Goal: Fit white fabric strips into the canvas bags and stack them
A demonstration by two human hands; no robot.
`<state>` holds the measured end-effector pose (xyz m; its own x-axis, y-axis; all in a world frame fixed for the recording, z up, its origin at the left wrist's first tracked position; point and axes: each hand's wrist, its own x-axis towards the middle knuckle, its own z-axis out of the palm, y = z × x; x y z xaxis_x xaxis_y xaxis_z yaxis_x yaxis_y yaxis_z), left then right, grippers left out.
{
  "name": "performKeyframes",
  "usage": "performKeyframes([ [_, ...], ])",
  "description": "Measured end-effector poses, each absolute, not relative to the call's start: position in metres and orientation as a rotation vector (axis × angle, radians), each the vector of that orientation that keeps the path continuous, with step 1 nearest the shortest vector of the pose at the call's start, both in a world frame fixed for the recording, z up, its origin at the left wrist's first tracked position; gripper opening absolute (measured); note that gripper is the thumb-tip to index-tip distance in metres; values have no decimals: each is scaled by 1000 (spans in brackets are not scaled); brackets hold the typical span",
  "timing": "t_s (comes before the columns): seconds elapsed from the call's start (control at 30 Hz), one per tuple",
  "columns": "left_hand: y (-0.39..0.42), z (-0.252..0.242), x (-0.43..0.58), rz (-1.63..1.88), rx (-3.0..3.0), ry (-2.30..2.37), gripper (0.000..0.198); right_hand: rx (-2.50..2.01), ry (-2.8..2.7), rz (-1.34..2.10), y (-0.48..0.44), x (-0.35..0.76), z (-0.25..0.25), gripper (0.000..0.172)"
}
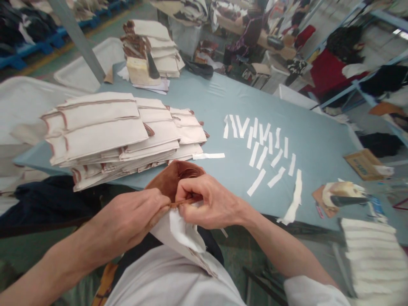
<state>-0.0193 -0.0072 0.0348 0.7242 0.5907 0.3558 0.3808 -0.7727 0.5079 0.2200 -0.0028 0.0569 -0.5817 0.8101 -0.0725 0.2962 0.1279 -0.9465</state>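
A sewn cloth piece, brown [165, 180] on its upper part and white [183, 231] below, is held just in front of my body at the table's near edge. My left hand [137, 214] is closed, pinching the brown edge from the left. Close beside it, my right hand [208, 202] grips the same edge between thumb and bent fingers. The fingertips hide part of the seam between them. White cloth hangs from under both hands towards my lap. Just beyond the brown part, a white strip [208, 156] lies on the table.
Stacked cream cloth pieces with brown edging [98, 123] cover the left of the blue-grey table [219, 102]. Several short white strips [262, 157] lie at centre right. A tape dispenser [346, 195] and a cardboard box [363, 163] sit at right. A person [248, 34] sits beyond the table.
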Motion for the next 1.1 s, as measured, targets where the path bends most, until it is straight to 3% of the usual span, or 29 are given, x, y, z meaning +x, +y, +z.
performKeyframes([
  [0.2, -5, 33, -22, 729, 2374, 733, 23, -1026, -2031, 1375, -1, 219, 56, 4],
  [0.53, 15, 57, -1, 522, 1876, 742, 44, -933, -2161, 1121, 3, 223, 67, 9],
  [0.73, 13, 43, 5, 605, 1385, 701, 62, -813, -1863, 1741, 12, 228, 66, 13],
  [0.87, 9, 30, 11, 671, 1172, 706, 71, -837, -1658, 1875, 14, 225, 64, 24],
  [0.97, 8, 24, 14, 658, 1090, 738, 72, -831, -1882, 1650, 14, 225, 60, 26],
  [1.1, 10, 17, 12, 648, 1062, 761, 76, -876, -2316, 932, 13, 228, 54, 23],
])
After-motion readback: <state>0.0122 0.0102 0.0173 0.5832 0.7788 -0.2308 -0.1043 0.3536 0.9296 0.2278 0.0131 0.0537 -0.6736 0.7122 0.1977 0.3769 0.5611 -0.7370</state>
